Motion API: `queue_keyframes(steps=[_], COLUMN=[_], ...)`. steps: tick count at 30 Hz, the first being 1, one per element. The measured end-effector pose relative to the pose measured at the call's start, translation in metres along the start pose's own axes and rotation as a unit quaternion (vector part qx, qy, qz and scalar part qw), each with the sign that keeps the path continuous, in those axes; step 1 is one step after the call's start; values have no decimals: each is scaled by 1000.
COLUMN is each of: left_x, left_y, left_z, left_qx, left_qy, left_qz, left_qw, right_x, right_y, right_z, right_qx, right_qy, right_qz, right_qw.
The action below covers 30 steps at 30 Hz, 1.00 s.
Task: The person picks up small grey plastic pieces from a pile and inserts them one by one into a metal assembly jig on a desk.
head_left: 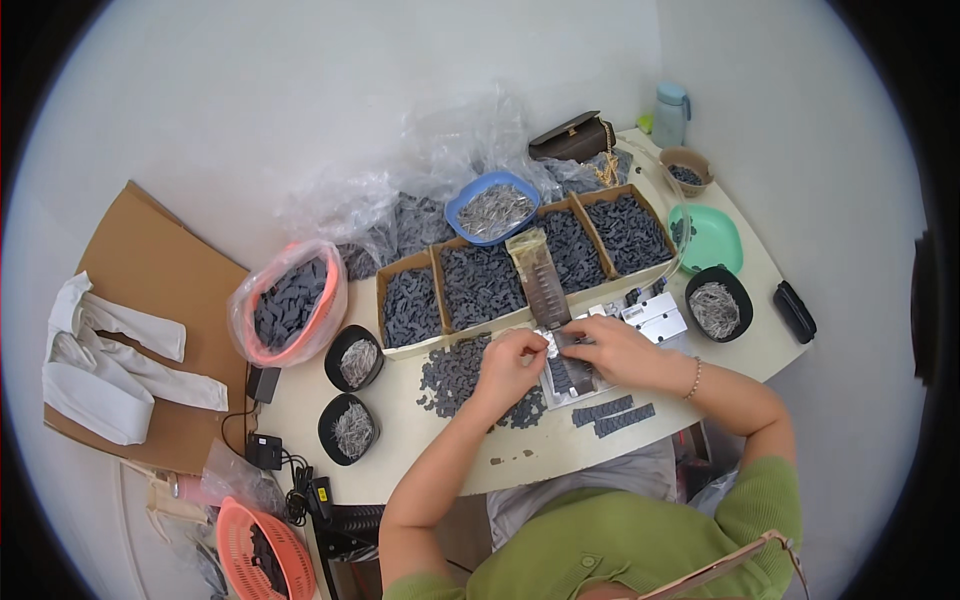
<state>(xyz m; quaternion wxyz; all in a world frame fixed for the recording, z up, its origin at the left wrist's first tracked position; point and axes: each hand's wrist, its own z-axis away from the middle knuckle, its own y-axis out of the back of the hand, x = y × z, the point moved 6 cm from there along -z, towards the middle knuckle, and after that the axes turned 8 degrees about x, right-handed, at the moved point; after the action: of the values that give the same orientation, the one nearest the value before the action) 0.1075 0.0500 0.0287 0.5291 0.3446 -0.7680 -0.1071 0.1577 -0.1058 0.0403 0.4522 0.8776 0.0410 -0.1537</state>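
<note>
1. On the cream table [400, 402], near right, dark grey strips [603, 411] are laid; probably light and stiff, best gripped by their edges.
2. Farther, at the metal fixture [600, 383], the left hand [513, 366] is pinched, its contents indiscernible; the right hand [612, 350] is partly spread.

Bright, even light | soft shadows | black fisheye vignette | bent edges

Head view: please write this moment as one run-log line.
left hand: at metal fixture; right hand: at same fixture; beside left: loose dark pieces; beside right: dark strips; behind: divided box
</note>
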Motion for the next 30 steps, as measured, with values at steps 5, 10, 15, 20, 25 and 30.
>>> queue_keyframes(steps=[5, 10, 15, 20, 25, 30], left_x=[20, 27, 30, 45, 53, 43], left_y=[-15, -10, -15, -28, -38, -2], left_z=[12, 20, 23, 35, 52, 32], left_qx=[0, 11, 5, -40, -45, 0], left_qy=[-180, -287, -300, -269, -247, -180], left_qz=[-128, -162, -185, -292, -398, -251], left_qw=[975, 944, 936, 917, 882, 951], right_x=[19, 80, 196, 239, 235, 235], right_y=[31, 100, 150, 122, 108, 113], right_z=[5, 24, 77, 91, 71, 73], right_qx=[31, 153, 121, 53, 0, -49], right_qy=[-56, -183, -412, -319, -310, -365], right_qz=[20, 70, 183, 164, 126, 104], right_qw=[998, 969, 884, 932, 942, 924])
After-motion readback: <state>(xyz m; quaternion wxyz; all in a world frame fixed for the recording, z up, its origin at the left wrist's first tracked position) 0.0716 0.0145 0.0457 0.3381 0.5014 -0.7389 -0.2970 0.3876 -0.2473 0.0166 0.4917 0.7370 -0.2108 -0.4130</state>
